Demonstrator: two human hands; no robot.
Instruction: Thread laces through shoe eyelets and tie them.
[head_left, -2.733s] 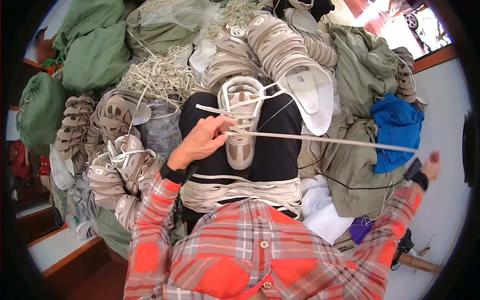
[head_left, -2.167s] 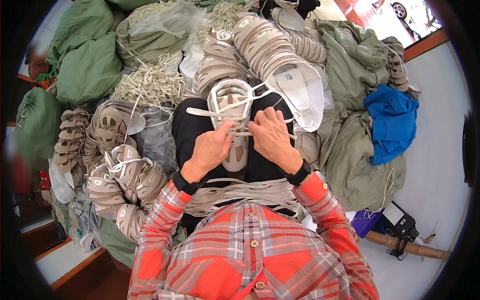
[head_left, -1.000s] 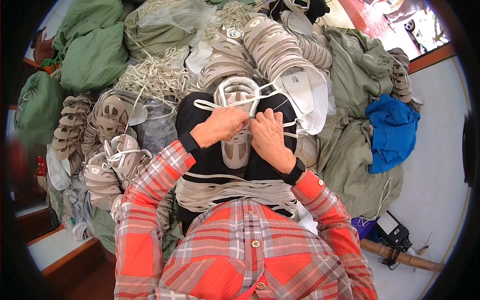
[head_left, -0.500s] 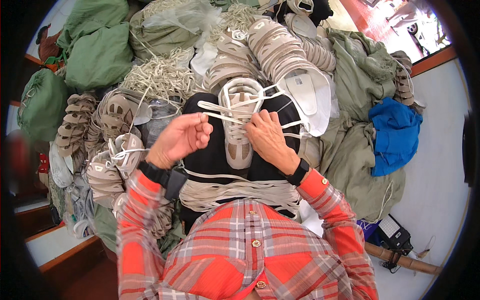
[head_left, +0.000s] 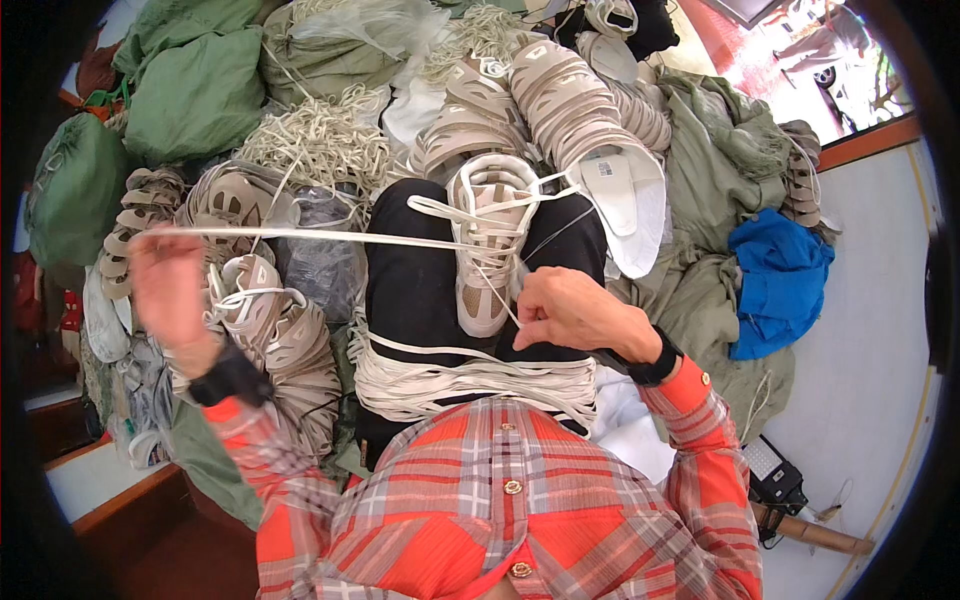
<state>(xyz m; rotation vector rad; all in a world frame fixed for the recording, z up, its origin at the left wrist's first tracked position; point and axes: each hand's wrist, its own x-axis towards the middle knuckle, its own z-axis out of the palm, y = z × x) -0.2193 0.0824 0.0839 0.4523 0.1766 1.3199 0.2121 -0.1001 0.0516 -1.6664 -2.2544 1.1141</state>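
Observation:
On my black-trousered lap lies a beige and white sneaker upper (head_left: pixel 483 298), toe toward me, with a white shoelace (head_left: pixel 350 237) threaded through its eyelets. My left hand (head_left: pixel 170 295), somewhat smeared by motion, is out to the left, closed on the lace, which runs taut from the upper. Just right of the toe, my right hand (head_left: pixel 575 312) is closed in a pinch on a thinner-looking stretch of lace slanting down from the eyelets. A loose lace loop stands out at the upper's left side. Across my lap rests a bundle of white laces (head_left: pixel 470 385).
Beyond my knees stand stacked beige uppers (head_left: pixel 570 100) and a heap of loose laces (head_left: pixel 320 145). More uppers (head_left: pixel 275 310) lie at left, near green sacks (head_left: pixel 195 95). Olive cloth (head_left: pixel 690 300) and a blue cloth (head_left: pixel 780 275) are at right.
My left hand has swung far left, drawing the lace out straight. My right hand has shifted from the upper's eyelets down and right, now pinching lace beside the toe.

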